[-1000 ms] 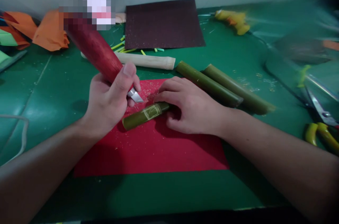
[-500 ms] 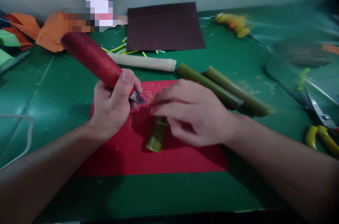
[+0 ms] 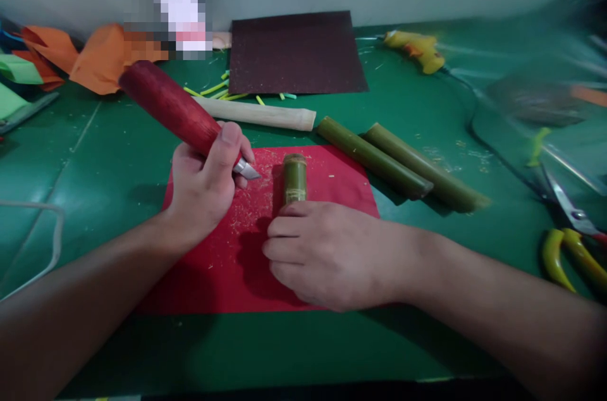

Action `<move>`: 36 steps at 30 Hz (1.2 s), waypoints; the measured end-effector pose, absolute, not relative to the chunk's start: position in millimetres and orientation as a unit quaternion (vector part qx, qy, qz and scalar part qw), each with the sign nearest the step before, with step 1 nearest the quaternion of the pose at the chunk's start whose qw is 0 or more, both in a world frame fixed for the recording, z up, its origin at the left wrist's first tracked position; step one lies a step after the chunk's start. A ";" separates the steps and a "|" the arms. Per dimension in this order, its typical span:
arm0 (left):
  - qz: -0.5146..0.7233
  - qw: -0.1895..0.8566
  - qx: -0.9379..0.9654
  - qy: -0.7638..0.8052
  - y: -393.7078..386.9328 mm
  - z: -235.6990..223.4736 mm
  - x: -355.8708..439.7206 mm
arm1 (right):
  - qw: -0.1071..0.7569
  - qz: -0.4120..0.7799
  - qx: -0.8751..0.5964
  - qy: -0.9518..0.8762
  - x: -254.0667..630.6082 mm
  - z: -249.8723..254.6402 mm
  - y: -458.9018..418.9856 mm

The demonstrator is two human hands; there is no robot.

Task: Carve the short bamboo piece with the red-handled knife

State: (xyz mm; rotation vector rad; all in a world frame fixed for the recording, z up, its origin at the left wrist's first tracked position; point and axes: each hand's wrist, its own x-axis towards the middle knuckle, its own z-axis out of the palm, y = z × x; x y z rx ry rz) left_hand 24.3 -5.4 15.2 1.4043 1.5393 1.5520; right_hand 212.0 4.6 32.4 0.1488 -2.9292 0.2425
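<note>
My left hand (image 3: pixel 208 173) is closed around a craft knife (image 3: pixel 171 104) with a thick red handle. Its short metal blade points right, over a red sheet (image 3: pixel 246 287) strewn with fine shavings. On that sheet, a short piece of green bamboo (image 3: pixel 294 176) points away from me, with a pale ring partway along it. My right hand (image 3: pixel 327 255) has its fingers curled over the near end of this bamboo piece and hides that end. The knife blade is apart from the bamboo, to its left.
Two longer green bamboo pieces (image 3: pixel 374 157) lie to the right, with a pale stick (image 3: pixel 256 113) behind. Farther back are a dark sheet (image 3: pixel 298 53) and a yellow glue gun (image 3: pixel 415 50) with a cord. Yellow-handled scissors (image 3: pixel 573 249) lie at right, orange paper (image 3: pixel 97 62) at left.
My right hand has moved from the far end of the short bamboo piece down to its near end, uncovering the far end. My left hand keeps the knife almost where it was.
</note>
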 end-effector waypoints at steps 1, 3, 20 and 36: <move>0.573 0.264 0.521 0.574 -5.5 15.7 24.4 | 0.101 0.088 0.054 -0.990 212.5 32.7 4.5; 0.572 0.258 0.521 0.578 -5.5 16.8 24.6 | 0.126 0.093 0.049 -0.986 214.3 34.9 4.0; 0.587 0.257 0.532 0.554 -2.7 15.1 21.0 | 0.077 -0.090 -0.401 -0.908 208.0 47.1 -16.1; 0.497 0.255 0.609 0.563 -10.3 32.5 33.2 | 0.107 0.098 -0.374 -0.916 206.3 28.3 3.7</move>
